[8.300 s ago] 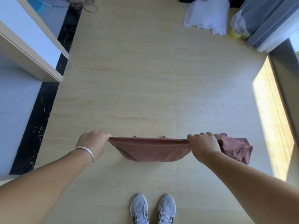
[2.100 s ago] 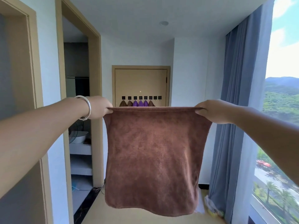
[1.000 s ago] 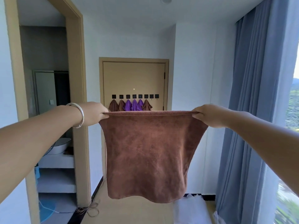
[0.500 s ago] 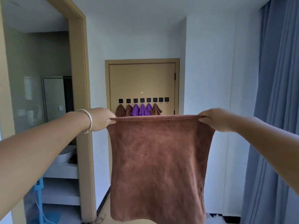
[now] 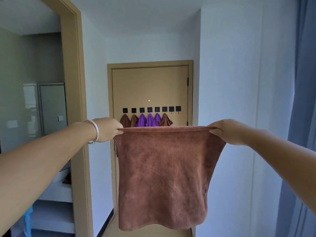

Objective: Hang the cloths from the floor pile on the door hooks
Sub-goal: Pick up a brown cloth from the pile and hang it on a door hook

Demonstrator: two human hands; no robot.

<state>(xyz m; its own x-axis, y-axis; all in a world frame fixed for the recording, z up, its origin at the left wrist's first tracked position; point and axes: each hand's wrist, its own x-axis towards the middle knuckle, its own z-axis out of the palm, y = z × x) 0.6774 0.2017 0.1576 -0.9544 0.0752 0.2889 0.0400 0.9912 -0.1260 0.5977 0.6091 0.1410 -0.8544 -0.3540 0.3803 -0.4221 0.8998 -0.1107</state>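
A brown terry cloth (image 5: 164,177) hangs spread at frame centre, its top corners pinched by the left hand (image 5: 107,130) and right hand (image 5: 225,131). Behind it, black hooks (image 5: 151,109) on the tan door (image 5: 150,88) carry brown and purple cloths (image 5: 147,120). No writing is legible.

Soft, even daylight is being cast from the side of the curtain (image 5: 301,82), right of the gripped cloth (image 5: 164,177). The doorway (image 5: 34,100) left of the grip is being left dimmer. Edges are being bent by wide-angle distortion; slight softness is being shown throughout.
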